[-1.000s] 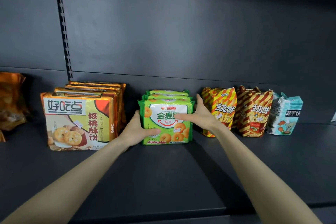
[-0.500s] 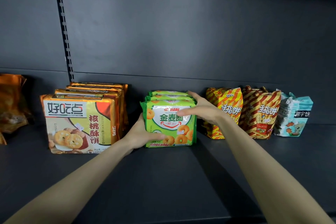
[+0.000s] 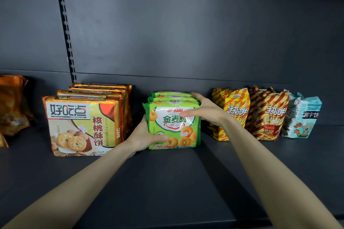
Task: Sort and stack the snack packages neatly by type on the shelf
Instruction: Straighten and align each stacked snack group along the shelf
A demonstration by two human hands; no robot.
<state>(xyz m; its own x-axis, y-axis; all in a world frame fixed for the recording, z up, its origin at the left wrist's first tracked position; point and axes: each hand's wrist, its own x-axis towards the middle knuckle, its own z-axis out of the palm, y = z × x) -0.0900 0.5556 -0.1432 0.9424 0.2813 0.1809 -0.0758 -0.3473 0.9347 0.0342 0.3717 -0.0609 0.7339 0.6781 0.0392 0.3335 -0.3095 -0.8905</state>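
**Green bundle squared off — R grip now hooked over the top**

Nearest, both forearms reach in over the bare front of the dark grey metal shelf [image 3: 167, 191]. The left hand [image 3: 144, 135] grips the lower-left corner of the green plastic ring-biscuit packs [image 3: 173, 126], thumb laid across the front near the bottom edge; its fingers are hidden behind. The right hand [image 3: 206, 111] holds the upper-right corner, thumb across the label and fingers curled over the tops of the rear packs. Both grips are closed on the one bundle, approx. three packs on edge, one behind the other, standing mid-row on the shelf.

Change vs 1 s ago: the R hand sat lower, fingers pointing up along the right edge. It has since slid up and wrapped over the top. The L hand has barely moved, and the bundle is in much the same spot in the row. Probably a squeeze to align the greens front-to-back — that type looks nearly done.

Just left, w/ a small gap, stand the orange foil walnut-biscuit packs [image 3: 81, 126]. To the right, apart, stand a yellow-and-red striped bag [image 3: 230, 113], a darker red striped bag [image 3: 268, 115] and a pale blue bag [image 3: 301, 117]. At far left a crumpled orange foil bag [image 3: 11, 108] is partly out of frame and may still need placing. Behind it all is the dark back panel [image 3: 186, 33].
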